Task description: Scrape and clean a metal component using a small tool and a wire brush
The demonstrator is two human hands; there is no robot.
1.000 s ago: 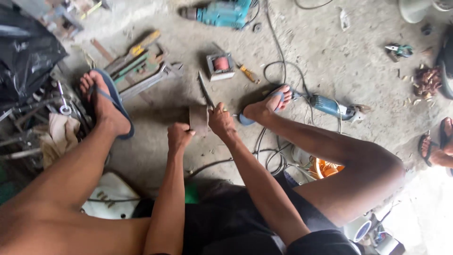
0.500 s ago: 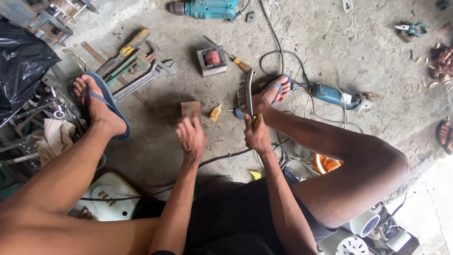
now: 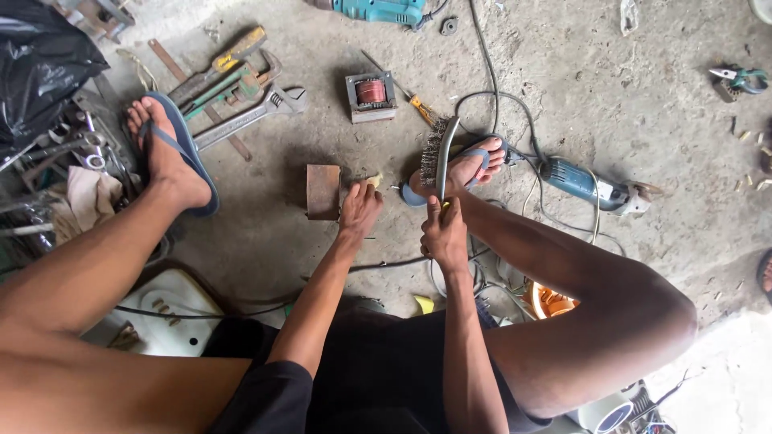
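Right hand (image 3: 445,233) is closed around the handle of a wire brush (image 3: 441,154) — brush lifted, long axis running away from the person, bristles facing left, head near the right foot. Left hand (image 3: 359,210) is loosely open, fingertips by the rusty metal plate (image 3: 322,191) flat on the concrete floor (image 3: 563,72). Brushing not yet under way — plate looks fully rusted.

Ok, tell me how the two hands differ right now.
The right hand is closed around the handle of a wire brush, held upright; the left hand holds nothing, its fingers resting on the floor beside a rusty metal plate. The right hand sits near the right foot. Both are bare.
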